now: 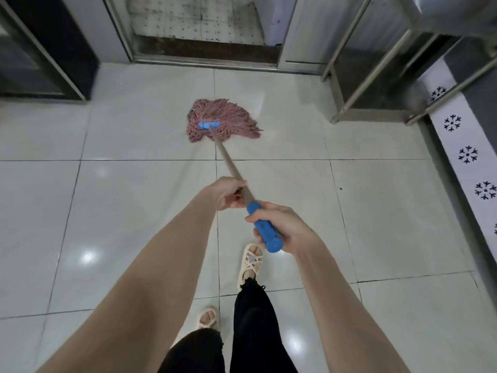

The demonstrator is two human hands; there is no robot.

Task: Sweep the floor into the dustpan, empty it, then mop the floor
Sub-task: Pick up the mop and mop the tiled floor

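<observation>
A mop with a pink string head [223, 119] and a blue clamp lies spread on the pale tiled floor [121, 211] ahead of me. Its wooden shaft [227, 160] slopes back toward me and ends in a blue grip [265, 230]. My left hand [224, 193] grips the wooden shaft just above the blue grip. My right hand [282, 224] holds the blue grip near its end. No broom or dustpan is in view.
A doorway with a metal threshold [204, 61] lies straight ahead. A dark cabinet [45, 55] stands at the left. Metal frame legs [357, 103] stand at the right beside a patterned white wall strip [468, 157]. My sandalled feet [251, 261] stand on the tiles below.
</observation>
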